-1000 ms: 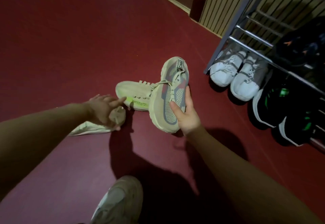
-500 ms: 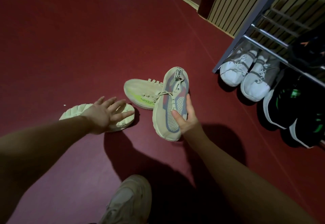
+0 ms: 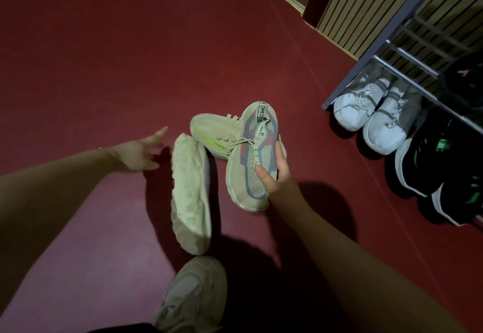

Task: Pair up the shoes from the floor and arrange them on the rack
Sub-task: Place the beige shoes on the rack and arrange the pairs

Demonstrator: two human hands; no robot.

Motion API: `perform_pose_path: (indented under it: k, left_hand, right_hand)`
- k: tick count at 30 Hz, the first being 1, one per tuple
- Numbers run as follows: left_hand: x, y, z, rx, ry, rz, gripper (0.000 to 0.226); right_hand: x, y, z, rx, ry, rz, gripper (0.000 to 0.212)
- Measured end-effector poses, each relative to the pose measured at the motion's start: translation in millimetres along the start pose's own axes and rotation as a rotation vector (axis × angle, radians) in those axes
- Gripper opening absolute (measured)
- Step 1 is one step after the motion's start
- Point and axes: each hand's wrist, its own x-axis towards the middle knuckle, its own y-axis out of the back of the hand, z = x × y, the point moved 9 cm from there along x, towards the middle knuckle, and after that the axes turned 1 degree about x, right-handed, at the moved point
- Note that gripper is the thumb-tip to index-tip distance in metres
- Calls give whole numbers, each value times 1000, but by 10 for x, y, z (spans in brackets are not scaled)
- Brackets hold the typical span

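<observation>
Beige knit sneaker with grey-red panels [image 3: 252, 155], frame centre, is gripped by your right hand [image 3: 278, 169]; left hand [image 3: 139, 153], fingers spread empty, next needs the sole-up mate [image 3: 189, 191] beside it, then the metal shoe rack [image 3: 392, 42] upper right.

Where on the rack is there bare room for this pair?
The rack's bottom row is crowded: white sneakers, then black shoes. The rails above the white pair look bare. The red floor left of the rack is open.
</observation>
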Motion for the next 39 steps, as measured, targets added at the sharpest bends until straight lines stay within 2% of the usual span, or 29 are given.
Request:
perform_pose_path:
  k: [3,5,10,14,17,20,24,28,32,34,36,39]
  left_hand:
    - [-43,284,-148,-19,59,234,85]
    - [-96,234,-55,-23,59,296,85]
    - [-111,-455,599,264,-13,166,105]
    - [-24,-804,771,354,85,141,114]
    - [9,-864,800,284,114,166,121]
    - [0,-795,764,166,76,182,119]
    - [-118,-643,516,-58,-39,185,116]
    - [-332,-323,201,-143,-121,201,100]
    - [-576,-214,-49,-266,-47,190,73]
    - [-587,-234,-145,-347,-18,214,69]
    - [-590,-282,-210,-472,3,219,73]
    - [-601,-339,-281,-407,32,184,110]
  right_hand:
    - [-11,-4,-7,-14,11,-1,74]
    - [-3,-26,10,12,15,-11,68]
    - [-1,-3,48,6,4,-4,69]
    - [-64,156,-10,-10,-9,22,70]
    - [-104,310,-24,-24,32,33,65]
    - [-150,355,-5,6,38,49,58]
    - [-198,277,57,47,11,55,71]
    - [-186,93,93,84,-9,17,69]
    - [-173,-108,144,55,-43,-33,72]
    - [-167,-225,154,60,-58,-60,75]
    - [-163,-332,174,76,-80,-80,76]
    - [-175,-479,189,91,-119,-128,76]
